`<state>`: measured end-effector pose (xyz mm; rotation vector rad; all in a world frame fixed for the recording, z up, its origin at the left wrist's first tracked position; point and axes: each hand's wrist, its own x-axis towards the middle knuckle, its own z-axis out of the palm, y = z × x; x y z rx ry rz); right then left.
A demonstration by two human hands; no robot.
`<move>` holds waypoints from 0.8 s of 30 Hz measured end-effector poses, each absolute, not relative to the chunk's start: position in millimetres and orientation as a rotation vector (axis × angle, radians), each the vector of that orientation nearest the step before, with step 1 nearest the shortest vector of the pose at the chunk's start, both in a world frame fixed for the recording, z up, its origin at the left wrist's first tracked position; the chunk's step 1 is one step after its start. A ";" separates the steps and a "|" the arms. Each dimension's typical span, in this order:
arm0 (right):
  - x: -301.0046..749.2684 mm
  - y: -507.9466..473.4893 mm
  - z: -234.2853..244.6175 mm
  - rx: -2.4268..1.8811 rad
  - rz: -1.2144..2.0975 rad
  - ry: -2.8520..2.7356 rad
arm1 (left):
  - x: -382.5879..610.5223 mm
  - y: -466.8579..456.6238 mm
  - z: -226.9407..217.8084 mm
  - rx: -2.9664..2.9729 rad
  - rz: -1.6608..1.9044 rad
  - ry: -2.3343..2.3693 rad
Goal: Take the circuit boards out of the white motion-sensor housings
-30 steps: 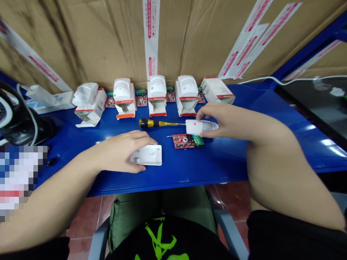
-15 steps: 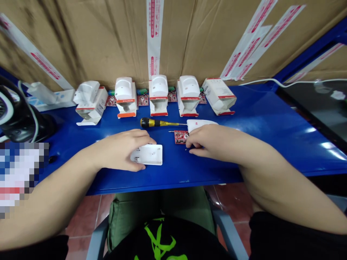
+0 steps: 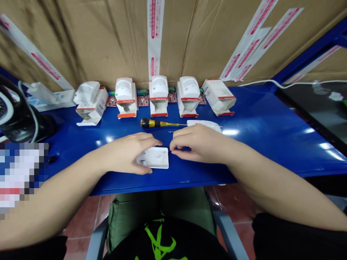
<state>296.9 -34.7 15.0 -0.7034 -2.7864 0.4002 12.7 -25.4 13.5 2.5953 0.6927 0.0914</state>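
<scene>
My left hand [image 3: 135, 153] grips a white plastic housing half [image 3: 155, 157] by its left end, thumb on the near side and fingers on the far side. The housing lies open side up on the blue table. Just right of it is my right hand [image 3: 191, 144], fingers curled in a pinch; whatever they hold is too small or hidden to name. No red circuit board shows near this hand now. Behind my right hand rests a white curved cover [image 3: 204, 125], partly hidden. A yellow and black screwdriver [image 3: 159, 123] lies beyond the hands, its shaft pointing at the cover.
Several small cardboard boxes [image 3: 219, 96] line the back of the blue table [image 3: 257, 144], most with white detectors [image 3: 159, 86] on top. Red circuit boards [image 3: 142, 100] sit between them. At left stand a black device [image 3: 24, 119] and a white power strip [image 3: 54, 101].
My right hand has moved left from the red circuit board toward the housing, and the board is no longer visible. My left hand and the housing have shifted slightly right and nearer me.
</scene>
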 end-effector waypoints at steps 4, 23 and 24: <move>281.5 -32.6 3.8 -0.555 0.420 -2.724 | 17.0 -27.2 11.6 2.612 0.122 0.675; 376.4 0.8 40.1 -1.455 0.444 -2.627 | 12.6 -28.5 18.2 2.586 0.224 0.663; 377.6 2.1 40.5 -1.533 0.496 -2.614 | 12.7 -28.6 18.3 2.590 0.235 0.659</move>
